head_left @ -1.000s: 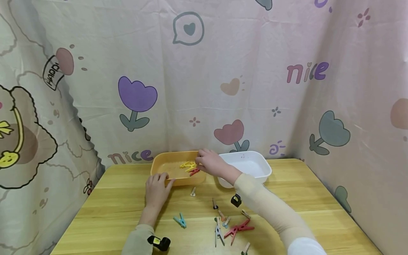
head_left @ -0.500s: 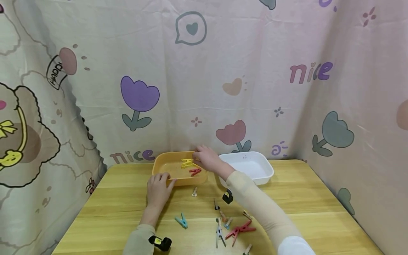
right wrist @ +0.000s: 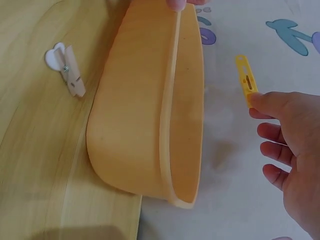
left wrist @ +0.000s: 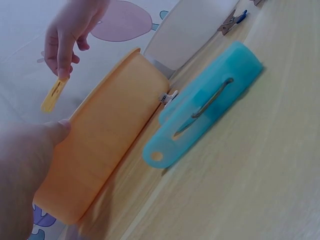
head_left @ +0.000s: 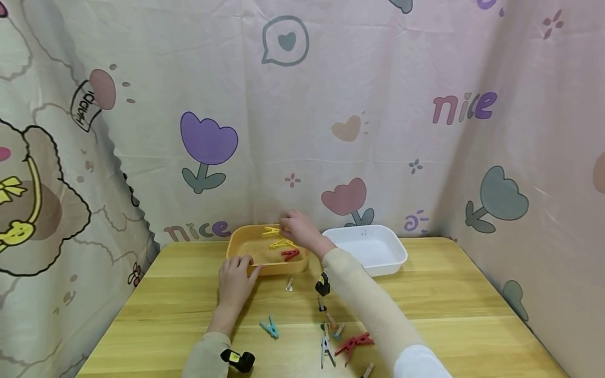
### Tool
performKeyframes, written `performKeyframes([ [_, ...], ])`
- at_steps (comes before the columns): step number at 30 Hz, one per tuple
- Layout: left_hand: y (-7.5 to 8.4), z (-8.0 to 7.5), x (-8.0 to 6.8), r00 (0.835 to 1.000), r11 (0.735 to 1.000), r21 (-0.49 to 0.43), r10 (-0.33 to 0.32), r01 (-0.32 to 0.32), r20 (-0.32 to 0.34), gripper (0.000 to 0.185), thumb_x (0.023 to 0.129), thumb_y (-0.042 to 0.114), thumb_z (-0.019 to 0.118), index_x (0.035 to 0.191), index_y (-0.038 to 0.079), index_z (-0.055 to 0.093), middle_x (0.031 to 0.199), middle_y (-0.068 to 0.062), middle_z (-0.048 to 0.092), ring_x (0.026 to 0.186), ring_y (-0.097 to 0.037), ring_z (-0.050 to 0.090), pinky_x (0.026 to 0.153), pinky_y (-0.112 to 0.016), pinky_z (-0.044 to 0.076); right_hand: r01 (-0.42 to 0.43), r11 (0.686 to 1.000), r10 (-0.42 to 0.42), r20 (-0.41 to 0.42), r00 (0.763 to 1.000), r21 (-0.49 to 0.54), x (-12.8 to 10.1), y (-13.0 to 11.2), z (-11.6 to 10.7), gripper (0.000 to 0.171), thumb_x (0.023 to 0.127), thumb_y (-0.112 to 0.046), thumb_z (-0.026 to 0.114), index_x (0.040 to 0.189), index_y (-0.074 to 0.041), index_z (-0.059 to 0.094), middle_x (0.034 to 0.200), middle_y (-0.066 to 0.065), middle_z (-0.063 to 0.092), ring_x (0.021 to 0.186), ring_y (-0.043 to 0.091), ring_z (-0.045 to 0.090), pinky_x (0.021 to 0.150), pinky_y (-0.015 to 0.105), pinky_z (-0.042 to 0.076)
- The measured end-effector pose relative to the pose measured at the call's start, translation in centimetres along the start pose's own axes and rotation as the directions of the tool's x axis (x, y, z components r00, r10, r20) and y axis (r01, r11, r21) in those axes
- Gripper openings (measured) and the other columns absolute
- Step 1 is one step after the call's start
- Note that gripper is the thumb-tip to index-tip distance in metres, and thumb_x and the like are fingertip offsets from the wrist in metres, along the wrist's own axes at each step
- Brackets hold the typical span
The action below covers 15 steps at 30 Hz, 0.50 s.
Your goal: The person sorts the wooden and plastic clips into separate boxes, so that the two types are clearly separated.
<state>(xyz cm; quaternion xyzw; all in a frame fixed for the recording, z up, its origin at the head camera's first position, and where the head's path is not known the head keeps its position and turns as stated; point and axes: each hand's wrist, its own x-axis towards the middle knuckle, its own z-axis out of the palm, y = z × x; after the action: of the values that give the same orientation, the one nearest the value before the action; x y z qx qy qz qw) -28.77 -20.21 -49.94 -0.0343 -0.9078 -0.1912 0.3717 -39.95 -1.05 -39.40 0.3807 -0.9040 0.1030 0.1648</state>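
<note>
An orange tray [head_left: 246, 247] stands at the table's back. My left hand [head_left: 243, 265] grips its near rim, thumb against the outer wall [left wrist: 110, 145]. Over the tray's far rim, my right hand [head_left: 285, 229] pinches a yellow clothespin [head_left: 271, 231] by one end; the pin [right wrist: 246, 80] hangs in the air beyond the rim [right wrist: 167, 115]. The left wrist view shows the same yellow pin [left wrist: 55, 95] under the right hand's fingers [left wrist: 65, 55]. Another yellow pin [head_left: 282, 243] and a red pin [head_left: 290, 254] lie inside the tray.
A white tray [head_left: 394, 252] stands right of the orange one. Loose clothespins lie on the wooden table: a teal one [head_left: 269, 328], a small white-headed one [head_left: 289, 284], a red one [head_left: 354, 344], and several more beside it. Patterned cloth walls the table in.
My right hand has moved left and back over the orange tray, lifting one yellow pin above the far rim. The left hand has stayed on the near rim.
</note>
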Motion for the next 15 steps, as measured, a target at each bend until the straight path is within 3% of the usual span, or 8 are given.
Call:
performKeyframes([
  [15,0.0,-0.1,0.0,1.0,1.0,0.018,0.011,-0.011,-0.004,0.032,0.08,0.036,0.079,0.089,0.01,0.062,0.086,-0.01,0.06,0.084,-0.033,0.055,0.082,-0.046,0.041,-0.133,0.984,0.125,0.072,0.989,0.118,2.5,-1.0,0.8,0.015,0.095,-0.026,0.064,0.1,-0.015,0.072,0.103,0.001,0.062,0.093,0.018,0.057,0.09,0.03,0.05],
])
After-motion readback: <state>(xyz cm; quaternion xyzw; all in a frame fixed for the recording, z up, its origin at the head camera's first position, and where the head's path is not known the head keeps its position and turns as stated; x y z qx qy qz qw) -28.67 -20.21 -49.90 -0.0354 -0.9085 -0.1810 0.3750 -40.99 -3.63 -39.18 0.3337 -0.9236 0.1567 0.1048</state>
